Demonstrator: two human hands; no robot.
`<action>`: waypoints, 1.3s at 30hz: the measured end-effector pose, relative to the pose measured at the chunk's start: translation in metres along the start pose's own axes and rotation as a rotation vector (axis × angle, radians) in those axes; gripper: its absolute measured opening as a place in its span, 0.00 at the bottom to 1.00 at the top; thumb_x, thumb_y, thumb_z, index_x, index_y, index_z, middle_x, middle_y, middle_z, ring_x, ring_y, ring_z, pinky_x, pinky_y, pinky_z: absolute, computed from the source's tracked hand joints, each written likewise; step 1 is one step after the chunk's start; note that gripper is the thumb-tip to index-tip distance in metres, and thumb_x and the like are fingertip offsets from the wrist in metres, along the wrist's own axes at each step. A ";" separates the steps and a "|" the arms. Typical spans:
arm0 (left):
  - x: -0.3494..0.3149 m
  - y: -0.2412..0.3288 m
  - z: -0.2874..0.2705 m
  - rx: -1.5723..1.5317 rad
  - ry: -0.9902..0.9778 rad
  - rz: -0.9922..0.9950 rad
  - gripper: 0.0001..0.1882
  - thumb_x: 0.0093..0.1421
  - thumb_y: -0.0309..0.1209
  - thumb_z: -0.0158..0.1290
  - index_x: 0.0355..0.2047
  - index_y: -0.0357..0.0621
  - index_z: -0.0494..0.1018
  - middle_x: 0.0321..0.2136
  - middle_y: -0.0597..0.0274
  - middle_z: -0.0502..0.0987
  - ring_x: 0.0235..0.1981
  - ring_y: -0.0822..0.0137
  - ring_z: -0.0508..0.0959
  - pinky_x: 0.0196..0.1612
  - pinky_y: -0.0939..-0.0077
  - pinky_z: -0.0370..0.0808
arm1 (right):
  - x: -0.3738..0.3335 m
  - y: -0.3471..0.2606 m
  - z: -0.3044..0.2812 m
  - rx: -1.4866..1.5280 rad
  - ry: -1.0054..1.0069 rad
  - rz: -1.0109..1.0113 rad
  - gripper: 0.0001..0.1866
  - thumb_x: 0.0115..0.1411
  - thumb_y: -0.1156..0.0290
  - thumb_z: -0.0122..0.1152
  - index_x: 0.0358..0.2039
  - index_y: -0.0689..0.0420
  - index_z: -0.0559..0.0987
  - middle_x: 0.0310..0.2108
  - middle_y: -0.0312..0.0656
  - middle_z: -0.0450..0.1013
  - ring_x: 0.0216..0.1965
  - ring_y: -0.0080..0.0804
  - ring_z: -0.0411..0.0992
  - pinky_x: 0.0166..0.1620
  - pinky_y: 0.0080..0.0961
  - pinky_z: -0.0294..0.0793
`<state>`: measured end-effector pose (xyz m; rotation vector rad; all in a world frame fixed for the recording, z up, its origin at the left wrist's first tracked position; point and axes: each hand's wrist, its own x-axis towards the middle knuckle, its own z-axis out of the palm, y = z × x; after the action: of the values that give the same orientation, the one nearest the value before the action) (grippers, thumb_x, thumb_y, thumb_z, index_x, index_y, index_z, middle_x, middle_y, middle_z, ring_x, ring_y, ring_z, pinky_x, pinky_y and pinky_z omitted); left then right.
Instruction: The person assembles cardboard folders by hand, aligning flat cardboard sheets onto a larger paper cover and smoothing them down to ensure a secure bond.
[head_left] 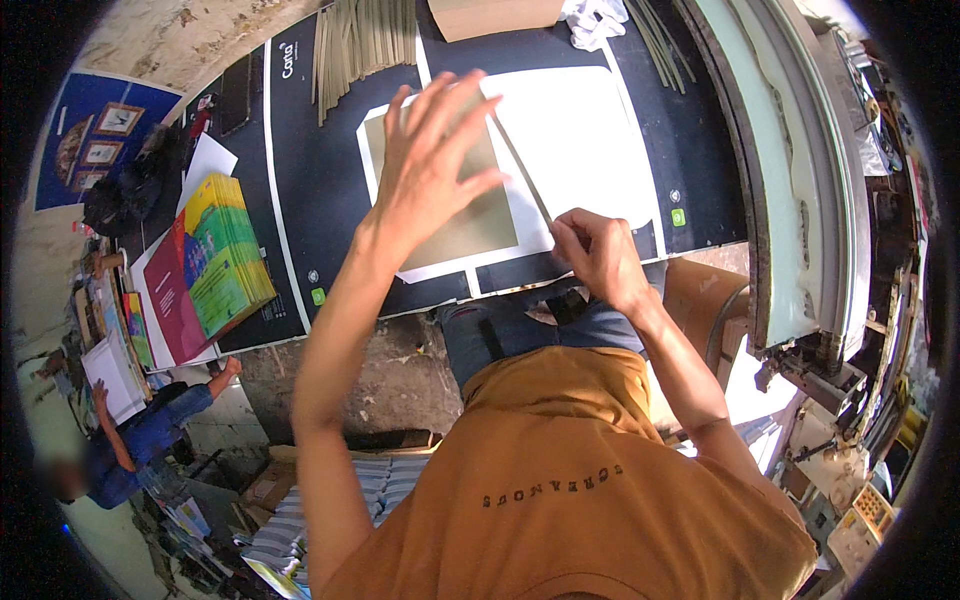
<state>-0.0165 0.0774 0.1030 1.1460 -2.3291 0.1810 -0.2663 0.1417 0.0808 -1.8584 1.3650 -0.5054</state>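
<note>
My left hand [425, 155] is spread, fingers apart, over a grey-brown board [475, 215]. Nothing is held in it. That board lies on a white sheet [595, 130], which covers the middle of the black table. Beside the board's right edge a narrow grey strip [525, 170] slants across the sheet. My right hand [600, 255] is closed in a pinch at the strip's near end, close to the table's front edge. The fingertips partly hide that end.
Loose bundled strips [365, 50] lie at the back, beside a cardboard box [495, 18] and crumpled white cloth [595, 20]. Colourful booklets [225, 265] are stacked at left. A long metal machine [800, 180] borders the right side. Another person [150, 445] stands at far left.
</note>
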 end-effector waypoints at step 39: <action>-0.051 -0.005 0.123 -0.077 -0.216 -0.363 0.34 0.67 0.45 0.54 0.70 0.47 0.64 0.73 0.66 0.60 0.74 0.58 0.58 0.75 0.46 0.50 | -0.021 0.015 0.066 0.730 -0.025 0.596 0.14 0.68 0.69 0.64 0.43 0.69 0.82 0.31 0.44 0.83 0.25 0.23 0.80 0.26 0.21 0.78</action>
<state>-0.0367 0.0683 -0.0282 1.5890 -2.2340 -0.1708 -0.2375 0.1812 0.0301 -0.8233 1.3840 -0.5571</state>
